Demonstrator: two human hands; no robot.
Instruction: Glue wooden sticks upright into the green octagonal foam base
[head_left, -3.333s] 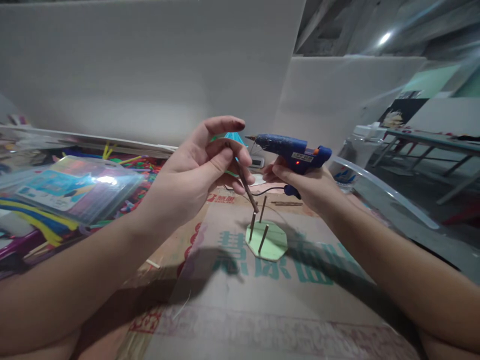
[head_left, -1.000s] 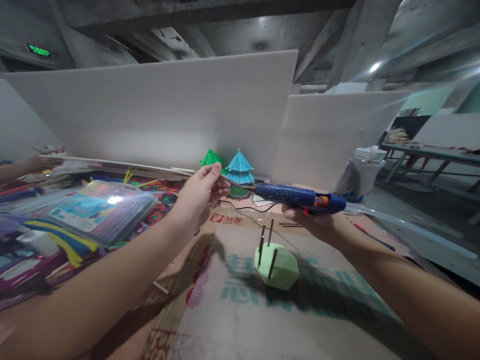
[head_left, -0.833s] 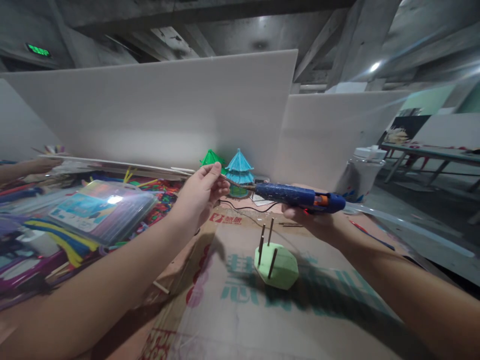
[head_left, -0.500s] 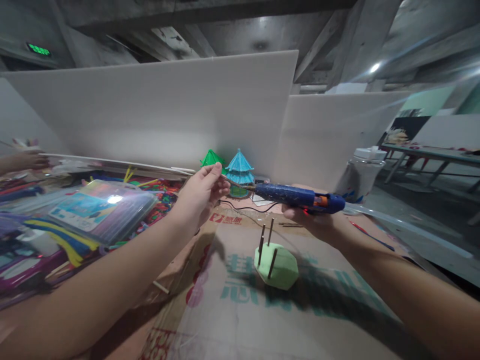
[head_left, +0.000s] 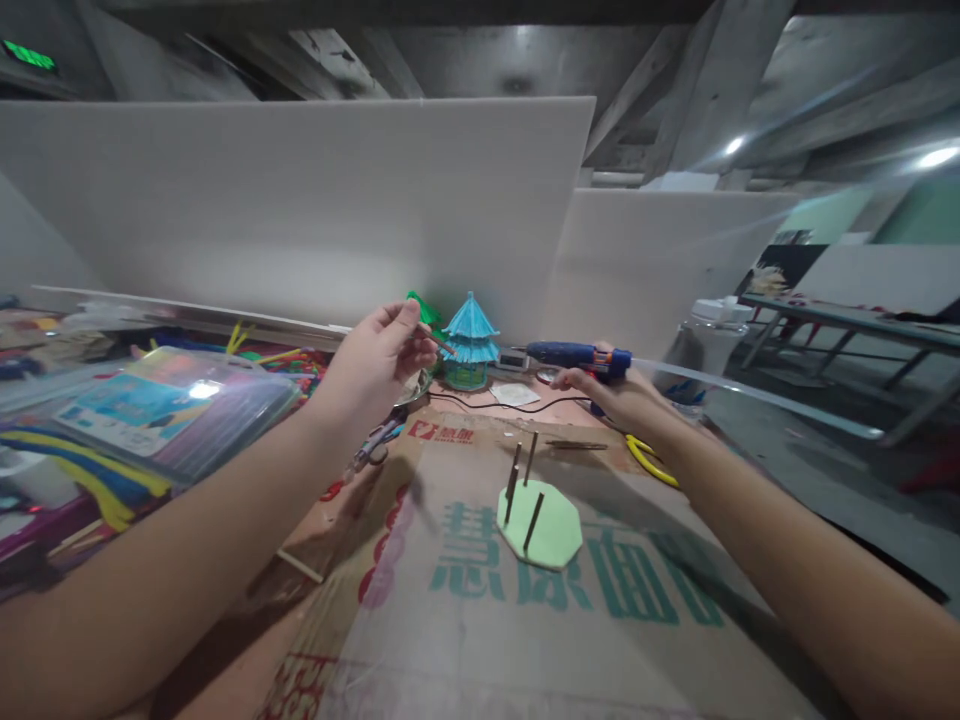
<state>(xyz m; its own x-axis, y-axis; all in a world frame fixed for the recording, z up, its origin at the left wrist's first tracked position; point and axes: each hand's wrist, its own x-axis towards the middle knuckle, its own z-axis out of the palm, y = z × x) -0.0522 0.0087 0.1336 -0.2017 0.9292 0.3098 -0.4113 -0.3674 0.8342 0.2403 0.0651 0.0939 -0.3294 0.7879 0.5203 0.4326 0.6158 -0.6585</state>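
The person's left hand (head_left: 386,350) is closed in a pinch around a thin brown stick (head_left: 444,345), lifted over the far part of the surface and slanting down to the right. Across from it, the right hand (head_left: 619,393) grips a blue glue gun (head_left: 574,356), its nozzle pointing left, near the held stick but apart from it. A long translucent glue stick (head_left: 750,387) juts out of the gun's back. Nearer, between the two arms, a pale green octagonal board (head_left: 556,530) lies on printed cardboard (head_left: 465,660), with slim brown posts (head_left: 534,520) standing up from its left half. Just beyond it lie loose sticks (head_left: 576,445). Farther off, a little blue pagoda (head_left: 470,330) stands beside a green one (head_left: 425,310), and a clear plastic case (head_left: 225,410) sits to the left.
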